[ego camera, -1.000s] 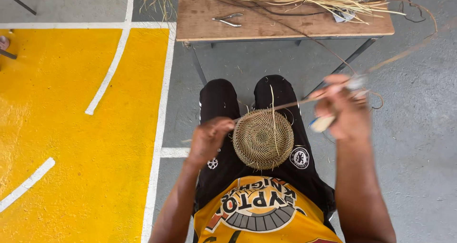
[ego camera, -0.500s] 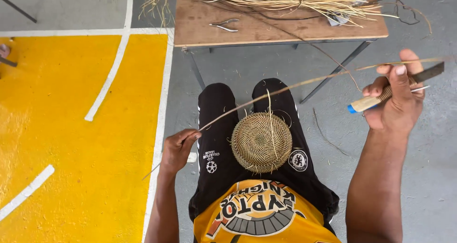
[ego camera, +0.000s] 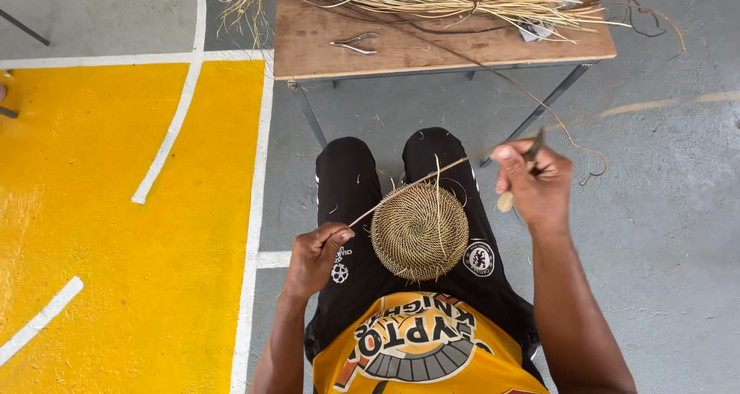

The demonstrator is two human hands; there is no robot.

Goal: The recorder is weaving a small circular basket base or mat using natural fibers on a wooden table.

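The coiled woven disc point(ego camera: 420, 230) rests on your lap. Your left hand point(ego camera: 316, 257) pinches the strand point(ego camera: 401, 190) beside it; your right hand point(ego camera: 536, 182) grips a tool and the strand's far run. Excess tension may snap the strand or distort the coil.

- Bright, even daylight fills the head view; colours are strong, especially the yellow painted floor point(ego camera: 116, 209).
- Shadows are soft and faint: a pale one lies on the grey concrete floor point(ego camera: 655, 247) under the wooden table point(ego camera: 432, 47).
- No harsh glare anywhere.
- The coiled woven disc point(ego camera: 420, 230) on the lap is sharp, its weave easy to read.
- The right hand point(ego camera: 536, 182) is slightly soft, and the long fibre strand point(ego camera: 663, 105) beyond it smears into a pale streak.
- Wide-angle lens bends the white floor lines point(ego camera: 173, 124) near the edges.
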